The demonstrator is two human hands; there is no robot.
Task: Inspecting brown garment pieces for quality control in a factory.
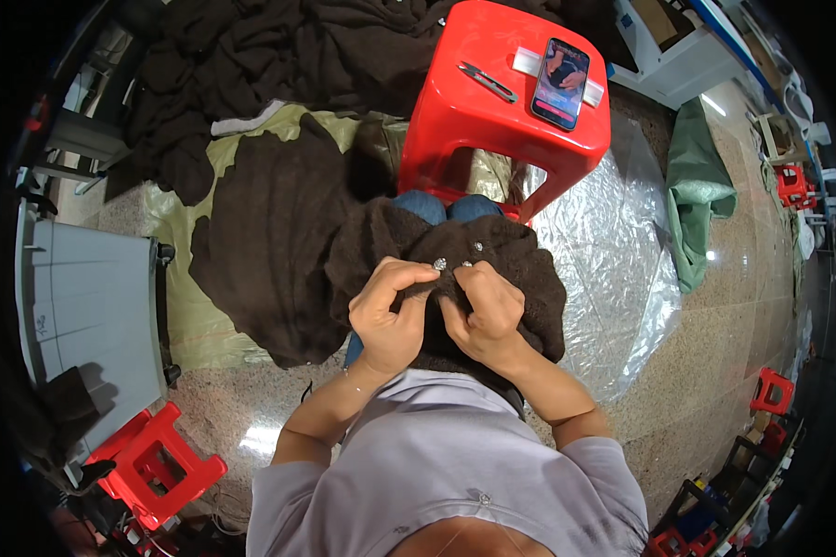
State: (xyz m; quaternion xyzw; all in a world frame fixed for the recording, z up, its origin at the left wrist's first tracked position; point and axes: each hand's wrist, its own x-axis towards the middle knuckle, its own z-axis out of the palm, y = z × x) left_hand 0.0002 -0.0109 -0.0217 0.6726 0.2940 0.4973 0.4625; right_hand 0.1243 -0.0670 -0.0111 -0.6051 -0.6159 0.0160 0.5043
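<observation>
Pale lavender shirt [455, 436], lower centre. Dark brown cloth [381, 237], silvery buttons [478, 247], mid-frame: pinched by left hand [390, 316] and right hand [489, 311], fingers [407, 273] nearly closed, tips partly hidden. Red stool [502, 121], upper centre, edge just beyond knees [423, 206]; clear sheeting [604, 251], right. Grey wheeled bin [97, 306], left; interior indiscernible.

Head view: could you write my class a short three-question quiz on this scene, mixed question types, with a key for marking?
1. Which tool lies left of the smartphone on the large red plastic stool: (a) thread snips, (b) hammer, (c) tape measure?
2. True or false: the left hand and right hand are both touching the smartphone.
3. Fill in: both hands are at dark brown ____.

Key: 1 a; 2 false, the smartphone lies out of their grasp; 3 fabric.
</observation>
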